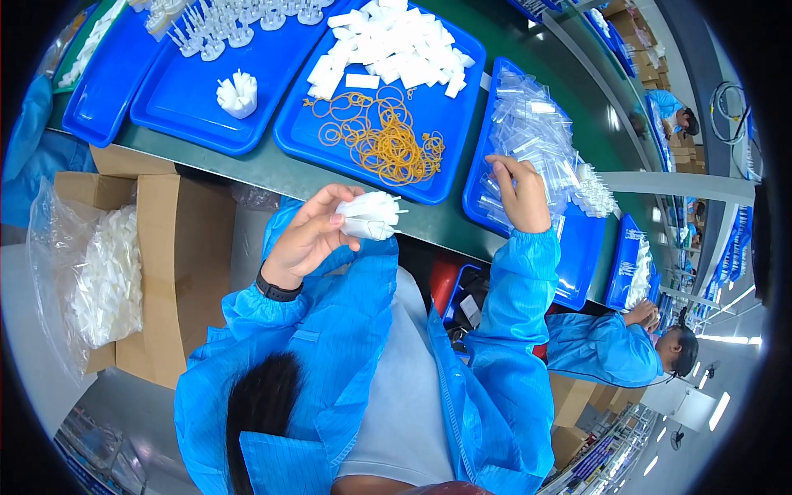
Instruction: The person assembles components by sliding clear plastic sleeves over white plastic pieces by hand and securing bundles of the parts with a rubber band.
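Note:
My left hand (312, 228) is closed around a bundle of thin white plastic pieces (369, 216), with their narrow ends sticking out to the right. It is raised in front of the table edge. Over a blue tray on the right, my right hand (523, 198) has its thumb and index finger brought together. Anything between those fingertips is too small to make out. Beneath and beyond that hand lies a heap of clear plastic sleeves (532, 124). White ribbed pieces (592, 194) lie at the heap's right end.
A blue tray (289, 132) holds white blocks (396, 45) and tan rubber bands (388, 140). Farther left, another tray (173, 111) carries a white bundle (238, 95) and clear pronged parts (239, 25). A cardboard box (177, 272) with bagged white pieces stands left. A co-worker (610, 346) sits right.

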Demonstrator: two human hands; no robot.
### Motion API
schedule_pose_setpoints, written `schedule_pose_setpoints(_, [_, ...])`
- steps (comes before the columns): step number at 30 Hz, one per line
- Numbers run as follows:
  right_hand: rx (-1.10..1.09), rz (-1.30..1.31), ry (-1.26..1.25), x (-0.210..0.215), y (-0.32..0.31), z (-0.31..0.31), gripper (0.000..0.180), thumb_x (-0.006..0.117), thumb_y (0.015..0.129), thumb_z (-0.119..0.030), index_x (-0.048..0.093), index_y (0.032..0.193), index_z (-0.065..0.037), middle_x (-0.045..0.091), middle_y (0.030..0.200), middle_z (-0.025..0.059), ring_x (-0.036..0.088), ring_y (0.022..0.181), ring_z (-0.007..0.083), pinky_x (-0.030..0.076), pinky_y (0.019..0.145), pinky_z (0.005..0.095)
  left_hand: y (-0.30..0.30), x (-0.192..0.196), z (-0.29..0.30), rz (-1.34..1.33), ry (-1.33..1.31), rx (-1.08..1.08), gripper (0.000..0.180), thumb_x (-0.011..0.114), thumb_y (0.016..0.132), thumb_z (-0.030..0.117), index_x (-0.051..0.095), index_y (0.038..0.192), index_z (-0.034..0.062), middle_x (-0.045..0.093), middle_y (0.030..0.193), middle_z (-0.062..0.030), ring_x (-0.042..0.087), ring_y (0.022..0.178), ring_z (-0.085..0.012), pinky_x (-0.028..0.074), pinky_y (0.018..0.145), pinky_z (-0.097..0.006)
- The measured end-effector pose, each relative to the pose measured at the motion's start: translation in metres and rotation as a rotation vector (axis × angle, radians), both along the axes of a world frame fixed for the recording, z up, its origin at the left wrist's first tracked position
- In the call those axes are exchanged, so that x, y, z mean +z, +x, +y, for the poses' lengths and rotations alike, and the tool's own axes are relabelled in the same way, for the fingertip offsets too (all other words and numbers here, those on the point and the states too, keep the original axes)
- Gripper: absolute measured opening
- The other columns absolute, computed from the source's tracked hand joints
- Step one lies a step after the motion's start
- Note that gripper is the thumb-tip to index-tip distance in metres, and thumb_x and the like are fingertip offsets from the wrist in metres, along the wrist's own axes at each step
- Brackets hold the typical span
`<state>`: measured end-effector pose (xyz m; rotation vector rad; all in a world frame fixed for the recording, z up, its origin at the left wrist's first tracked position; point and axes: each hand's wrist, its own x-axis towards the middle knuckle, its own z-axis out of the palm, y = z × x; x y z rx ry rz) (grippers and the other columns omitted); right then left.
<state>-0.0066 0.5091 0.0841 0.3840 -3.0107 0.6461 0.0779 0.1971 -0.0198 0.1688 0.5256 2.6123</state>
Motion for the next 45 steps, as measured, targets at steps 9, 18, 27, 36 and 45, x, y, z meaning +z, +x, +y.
schedule_pose_setpoints(9, [-0.070, 0.171, -0.036, 0.024, 0.021, -0.022, 0.029, 0.075, 0.073, -0.005, 0.069, 0.102, -0.006, 0.068, 0.078, 0.0108, 0.060, 0.069, 0.0218, 0.047, 0.064, 0.0322, 0.000, 0.003, 0.001, -0.009, -0.072, 0.054, 0.026, 0.053, 0.092, 0.007, 0.050, 0.119, 0.0072, 0.045, 0.129, -0.0094, 0.056, 0.108, -0.0219, 0.054, 0.072, -0.031])
schedule_pose_setpoints(18, [0.197, -0.121, -0.644, 0.050, 0.042, -0.056, 0.032, 0.077, 0.072, -0.001, 0.069, 0.102, -0.003, 0.069, 0.091, 0.0099, 0.061, 0.078, 0.0137, 0.045, 0.062, 0.0248, -0.001, 0.011, 0.007, 0.034, -0.170, 0.097, 0.028, 0.057, 0.091, 0.008, 0.052, 0.119, 0.0081, 0.046, 0.126, -0.0079, 0.056, 0.106, -0.0193, 0.054, 0.071, -0.029])
schedule_pose_setpoints(27, [0.235, -0.013, -0.624, 0.041, 0.046, -0.091, 0.026, 0.080, 0.068, -0.003, 0.072, 0.093, -0.007, 0.068, 0.089, 0.0062, 0.056, 0.071, 0.0153, 0.044, 0.058, 0.0252, 0.000, 0.022, 0.008, 0.053, -0.275, 0.098, 0.031, 0.060, 0.089, 0.008, 0.053, 0.119, 0.0067, 0.046, 0.122, -0.0071, 0.056, 0.106, -0.0175, 0.054, 0.075, -0.028])
schedule_pose_setpoints(36, [0.324, -0.110, -0.703, 0.035, 0.043, -0.088, 0.027, 0.078, 0.070, 0.001, 0.070, 0.095, -0.005, 0.061, 0.078, 0.0046, 0.055, 0.068, 0.0113, 0.042, 0.058, 0.0223, 0.001, 0.020, 0.004, 0.052, -0.253, 0.107, 0.032, 0.060, 0.089, 0.007, 0.052, 0.120, 0.0068, 0.047, 0.122, -0.0069, 0.056, 0.105, -0.0164, 0.054, 0.075, -0.029])
schedule_pose_setpoints(45, [0.217, -0.271, -0.960, 0.043, 0.053, -0.081, 0.036, 0.075, 0.069, 0.010, 0.068, 0.103, 0.001, 0.065, 0.090, 0.0100, 0.063, 0.076, 0.0151, 0.050, 0.073, 0.0254, 0.000, 0.024, 0.006, 0.081, -0.250, 0.113, 0.033, 0.063, 0.088, 0.007, 0.052, 0.119, 0.0062, 0.048, 0.122, -0.0065, 0.057, 0.103, -0.0167, 0.054, 0.074, -0.030])
